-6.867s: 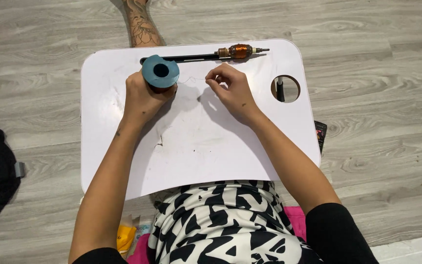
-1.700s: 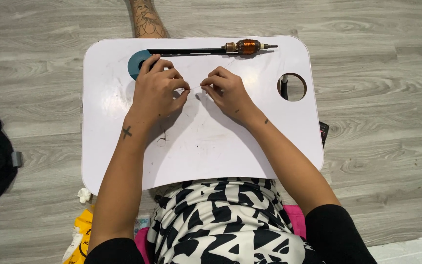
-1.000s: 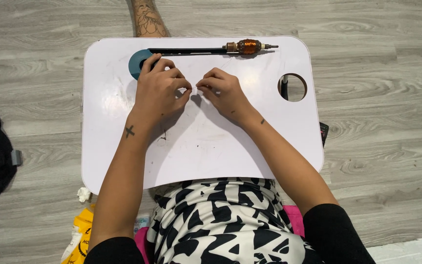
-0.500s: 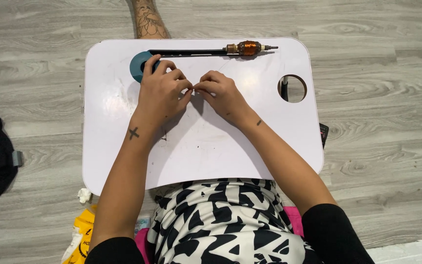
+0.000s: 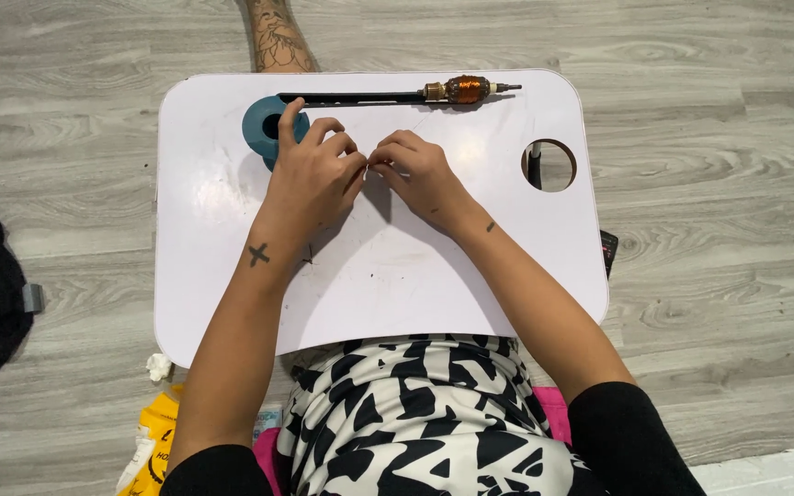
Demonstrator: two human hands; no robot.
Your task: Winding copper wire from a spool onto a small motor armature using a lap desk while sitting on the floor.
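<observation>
sleeves: short, black | top: black-and-white blotched print | left forearm [image 5: 241, 321]: small dark cross mark | right wrist [image 5: 489, 226]: tiny dark mark | hands: bare

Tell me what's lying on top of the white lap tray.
On the white tray: a teal spool, a long tool with a copper coil, and both hands. Anything pinched between the fingers is hidden.

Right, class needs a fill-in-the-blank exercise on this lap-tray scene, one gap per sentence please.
1. The left hand rests beside a ____-coloured spool.
2. The motor armature lies along the tray's ____ edge.
3. The white tray has a round ____ near its right side.
4. Both hands' fingertips meet at the right hand, pinching something too ____ to identify.

Missing words: teal; far; hole; small
</observation>
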